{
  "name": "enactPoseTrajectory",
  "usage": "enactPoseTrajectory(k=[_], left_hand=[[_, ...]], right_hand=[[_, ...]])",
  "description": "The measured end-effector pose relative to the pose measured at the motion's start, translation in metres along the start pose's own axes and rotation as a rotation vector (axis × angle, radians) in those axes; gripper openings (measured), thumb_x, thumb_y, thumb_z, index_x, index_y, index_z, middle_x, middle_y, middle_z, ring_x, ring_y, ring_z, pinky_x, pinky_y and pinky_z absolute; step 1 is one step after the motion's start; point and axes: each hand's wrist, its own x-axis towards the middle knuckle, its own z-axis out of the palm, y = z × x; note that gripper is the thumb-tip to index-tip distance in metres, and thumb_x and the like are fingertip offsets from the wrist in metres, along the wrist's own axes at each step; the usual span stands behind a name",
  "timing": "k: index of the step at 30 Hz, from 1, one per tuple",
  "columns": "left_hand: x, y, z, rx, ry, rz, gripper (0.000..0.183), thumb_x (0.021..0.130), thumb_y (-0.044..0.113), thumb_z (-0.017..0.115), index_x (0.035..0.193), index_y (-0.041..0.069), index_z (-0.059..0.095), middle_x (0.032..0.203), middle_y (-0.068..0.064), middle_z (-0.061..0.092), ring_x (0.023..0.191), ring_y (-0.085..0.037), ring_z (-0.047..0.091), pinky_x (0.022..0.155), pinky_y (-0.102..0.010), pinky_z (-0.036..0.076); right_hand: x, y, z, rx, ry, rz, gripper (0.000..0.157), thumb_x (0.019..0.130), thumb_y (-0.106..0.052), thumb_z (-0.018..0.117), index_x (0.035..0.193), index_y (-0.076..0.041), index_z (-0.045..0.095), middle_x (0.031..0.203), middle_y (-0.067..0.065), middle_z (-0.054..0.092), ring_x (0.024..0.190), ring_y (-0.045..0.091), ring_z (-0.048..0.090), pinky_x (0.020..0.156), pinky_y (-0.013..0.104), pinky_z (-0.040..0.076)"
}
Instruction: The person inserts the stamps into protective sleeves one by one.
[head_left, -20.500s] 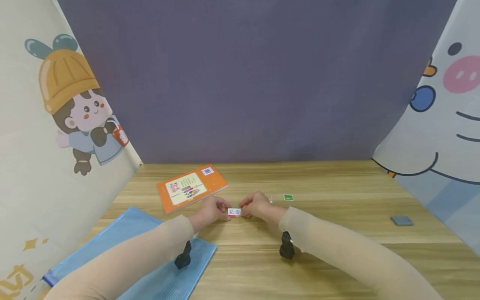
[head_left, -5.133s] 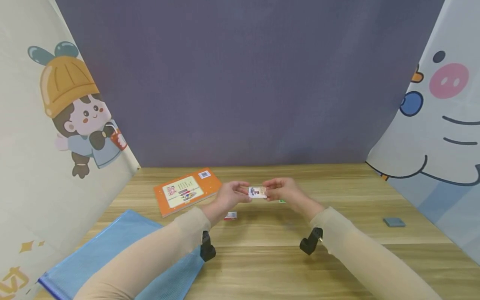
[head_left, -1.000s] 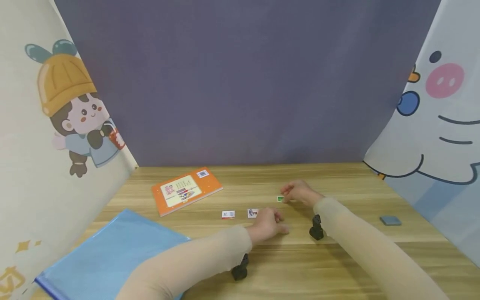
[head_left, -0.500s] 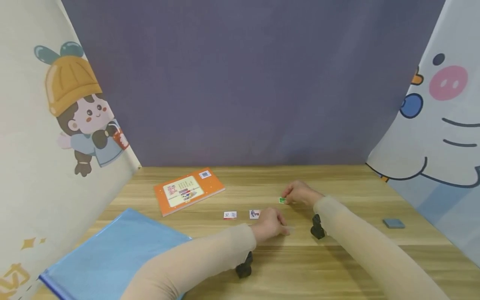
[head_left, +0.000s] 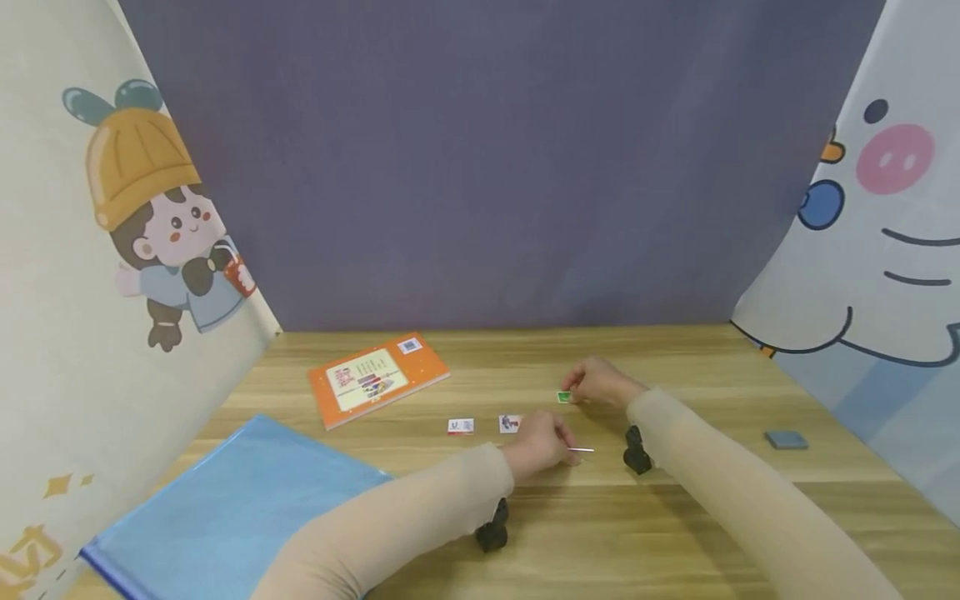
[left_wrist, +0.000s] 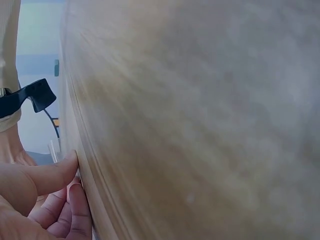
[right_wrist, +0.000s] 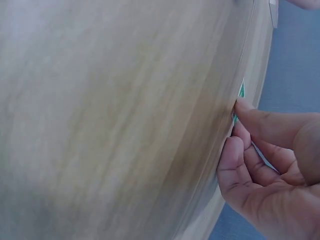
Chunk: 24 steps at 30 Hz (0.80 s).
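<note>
Left hand [head_left: 540, 443] pinches thin shiny strip [head_left: 585, 450]; right hand [head_left: 602, 383] pinches green card [head_left: 564, 397]. Picture card [head_left: 508, 423] and white card [head_left: 461, 426] lie nearby on wooden table [head_left: 585, 542].

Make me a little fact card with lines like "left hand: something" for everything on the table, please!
Left hand: pinches a thin piece, seen nearly edge-on
Right hand: pinches the edge of the green card
Cards lying flat: white card with a U; picture card, close to the left hand
Back left: orange book
Front left: blue sheet, partly behind the left sleeve
Far right: small grey block
Table: wood-patterned
</note>
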Motion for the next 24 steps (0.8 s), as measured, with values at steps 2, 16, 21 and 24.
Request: enactPoseTrajectory(k=[2,16,21,24], left_hand=[[-0.0001,0.0002,0.0000,-0.006,-0.003,-0.008,0.016,0.070,0.006,0.085,0.075,0.005,0.069,0.070,0.004,0.061,0.065,-0.007,0.048,0.057,-0.017,0.039],[-0.0002,0.0016,-0.0018,-0.032,-0.044,-0.018,0.012,0.074,0.005,0.081,0.083,0.005,0.073,0.078,0.001,0.067,0.072,-0.009,0.053,0.061,-0.019,0.046],[0.0000,0.0000,-0.0009,-0.027,-0.033,-0.015,0.011,0.073,0.005,0.081,0.080,0.006,0.073,0.081,0.002,0.067,0.074,-0.009,0.052,0.063,-0.019,0.046],[0.0005,-0.0002,-0.0001,-0.017,-0.029,-0.015,0.012,0.073,0.006,0.082,0.079,0.007,0.072,0.082,0.002,0.066,0.074,-0.009,0.052,0.063,-0.019,0.045]], right_hand=[[0.0005,0.0004,0.0003,-0.003,-0.005,-0.005,0.025,0.075,0.006,0.074,0.100,0.006,0.069,0.089,0.013,0.069,0.076,0.014,0.058,0.067,0.022,0.052],[0.0000,0.0009,-0.0012,-0.091,-0.003,-0.057,0.015,0.078,0.001,0.076,0.092,0.003,0.071,0.089,0.012,0.072,0.079,0.016,0.062,0.070,0.025,0.056],[0.0028,0.0030,0.0000,-0.058,-0.007,-0.059,0.020,0.077,0.002,0.076,0.096,0.003,0.071,0.090,0.013,0.071,0.080,0.018,0.063,0.070,0.026,0.056],[0.0051,0.0078,-0.0017,-0.028,-0.021,-0.098,0.021,0.076,0.002,0.076,0.096,0.001,0.072,0.084,0.009,0.070,0.075,0.016,0.061,0.065,0.023,0.055]])
